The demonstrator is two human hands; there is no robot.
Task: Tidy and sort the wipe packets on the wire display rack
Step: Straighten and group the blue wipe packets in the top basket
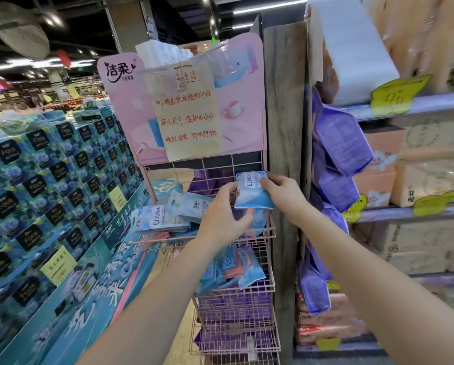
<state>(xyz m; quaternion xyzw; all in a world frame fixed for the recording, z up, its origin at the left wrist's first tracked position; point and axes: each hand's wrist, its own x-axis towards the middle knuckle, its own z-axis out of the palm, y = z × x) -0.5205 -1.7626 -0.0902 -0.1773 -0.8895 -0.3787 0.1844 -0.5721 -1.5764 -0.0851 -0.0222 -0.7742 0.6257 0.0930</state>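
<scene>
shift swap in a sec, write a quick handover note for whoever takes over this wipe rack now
The left grip and right grip both hold one white-and-blue plastic wipe packet above the top tier of the pink wire rack.
Top tier: blue-white packets lie heaped, tilted, at left.
Second tier: blue and pink packets lean, mixed.
Lower tiers: purple packets.
Done: nothing plainly sorted.
Left: place the held packet, straighten both upper tiers.

The wipe packet (252,192) held in the left hand (220,214) and right hand (284,193) is showing "EDI纯水", a second packet (160,218) just left of the left hand is showing the same, the pink header board (243,122) above the hands is bearing "洁柔", and the stacked boxes (36,164) far left are displaying "Face".
</scene>
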